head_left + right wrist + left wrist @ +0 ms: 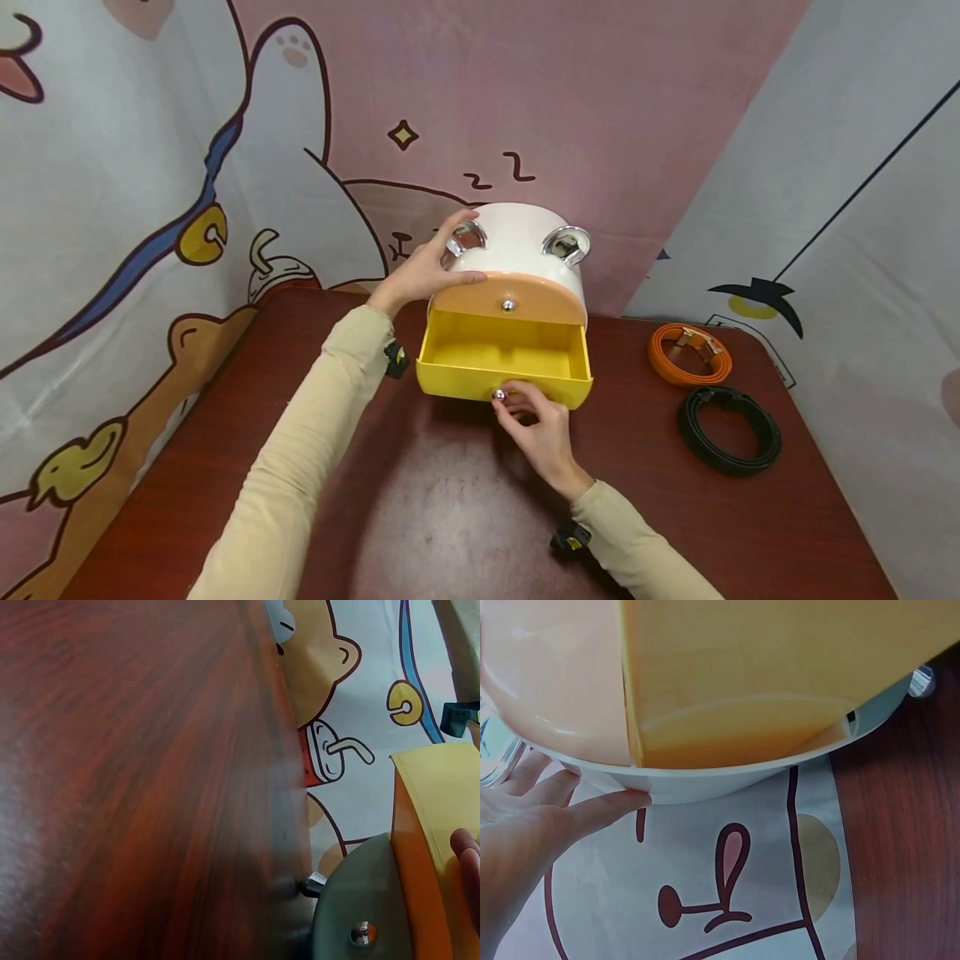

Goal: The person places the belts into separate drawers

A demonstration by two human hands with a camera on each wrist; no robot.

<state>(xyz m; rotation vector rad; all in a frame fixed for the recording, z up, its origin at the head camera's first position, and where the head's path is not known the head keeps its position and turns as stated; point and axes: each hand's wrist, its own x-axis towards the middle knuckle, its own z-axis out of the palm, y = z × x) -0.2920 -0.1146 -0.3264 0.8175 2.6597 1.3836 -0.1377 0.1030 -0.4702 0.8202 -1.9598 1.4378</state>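
A white rounded drawer box (517,233) with silver ears stands at the table's back. Its orange upper front (480,296) has a round silver knob. The yellow drawer (495,333) below is pulled out, and nothing lies inside it. My left hand (423,267) rests on the box's left side by the ear; its fingers lie fairly straight against the wall in the left wrist view. My right hand (540,429) pinches the yellow drawer's silver knob (498,395) between thumb and fingertips. A grey-green lower front (367,892) with another silver knob (364,934) shows in the right wrist view.
Right of the box lie a coiled orange belt (663,362) and a coiled black belt (765,433). The dark red wooden table (450,517) extends towards me. A cartoon-printed cloth (622,108) hangs close behind the box.
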